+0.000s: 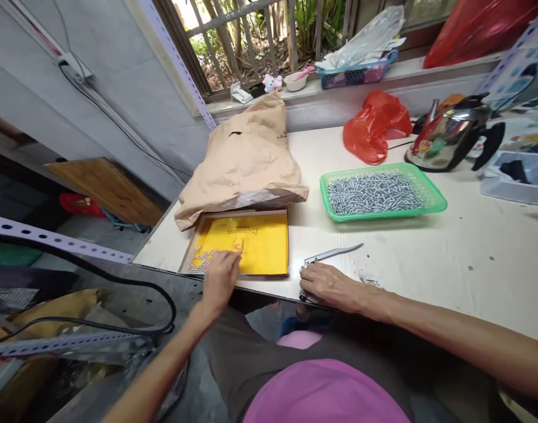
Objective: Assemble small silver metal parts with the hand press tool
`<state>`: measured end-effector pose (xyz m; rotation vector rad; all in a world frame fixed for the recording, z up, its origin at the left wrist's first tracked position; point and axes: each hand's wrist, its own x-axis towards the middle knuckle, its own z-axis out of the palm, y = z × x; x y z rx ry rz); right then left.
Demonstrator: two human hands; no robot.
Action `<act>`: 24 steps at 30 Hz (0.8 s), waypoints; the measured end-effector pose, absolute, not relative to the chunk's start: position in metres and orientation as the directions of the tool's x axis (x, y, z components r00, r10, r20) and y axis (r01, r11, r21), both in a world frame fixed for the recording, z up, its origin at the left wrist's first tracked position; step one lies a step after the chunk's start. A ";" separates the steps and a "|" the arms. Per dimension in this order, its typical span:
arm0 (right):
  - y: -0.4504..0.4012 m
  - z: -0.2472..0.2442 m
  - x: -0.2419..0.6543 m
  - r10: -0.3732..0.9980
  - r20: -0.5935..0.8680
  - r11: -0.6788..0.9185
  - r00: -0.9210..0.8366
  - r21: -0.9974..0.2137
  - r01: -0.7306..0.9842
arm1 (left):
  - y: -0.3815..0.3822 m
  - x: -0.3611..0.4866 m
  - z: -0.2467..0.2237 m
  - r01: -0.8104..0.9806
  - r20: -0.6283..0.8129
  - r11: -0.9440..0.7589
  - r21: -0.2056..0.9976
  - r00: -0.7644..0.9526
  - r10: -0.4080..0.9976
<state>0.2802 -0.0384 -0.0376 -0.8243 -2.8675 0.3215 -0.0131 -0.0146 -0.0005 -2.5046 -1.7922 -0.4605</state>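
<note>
My left hand point(224, 271) is over the near side of a shallow box point(288, 244) with a yellow printed bottom. Its fingers are drawn together, and whatever they may hold is too small to make out. Small silver metal pins point(201, 259) lie loose in the box's near left corner, beside that hand. At the table's front edge, my right hand point(325, 285) is closed over a silver metal piece with a long, pointed, blade-like arm point(337, 252). The arm sticks out beyond the fingers towards the right; the rest is mostly hidden under the hand.
Beyond the hands, a green plastic basket point(436, 202) holds many silver pins. A large brown paper sack point(251, 158) overhangs the box's back edge. A red plastic bag point(375, 126) and a steel kettle point(449, 138) stand at the back right. Dark specks dot the white table point(427, 264).
</note>
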 end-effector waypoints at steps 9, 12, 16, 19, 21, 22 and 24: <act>-0.050 -0.041 0.269 0.707 0.129 0.702 -0.695 -0.009 0.712 | 0.044 -0.067 -0.006 0.994 -0.053 -0.103 0.032 0.105 0.993; -0.049 -0.047 0.273 0.676 0.171 0.725 -0.717 0.020 0.688 | 0.043 -0.069 -0.007 0.994 -0.055 -0.105 0.038 0.107 0.993; -0.049 -0.047 0.276 0.711 0.101 0.700 -0.696 -0.016 0.714 | 0.039 -0.073 -0.008 0.997 -0.046 -0.069 0.023 0.070 0.996; -0.046 -0.039 0.273 0.726 0.026 0.685 -0.687 -0.116 0.719 | 0.036 -0.073 -0.008 0.998 -0.051 -0.066 -0.004 0.066 0.997; -0.043 -0.033 0.274 0.688 0.070 0.717 -0.722 -0.219 0.662 | 0.035 -0.072 -0.007 0.997 -0.047 -0.077 -0.015 0.076 0.996; -0.043 -0.030 0.276 0.677 0.131 0.727 -0.724 -0.268 0.632 | 0.035 -0.071 -0.006 0.996 -0.044 -0.087 -0.016 0.086 0.995; -0.041 -0.022 0.286 0.693 0.292 0.719 -0.660 -0.351 0.600 | 0.036 -0.071 -0.002 0.994 -0.030 -0.108 -0.015 0.107 0.994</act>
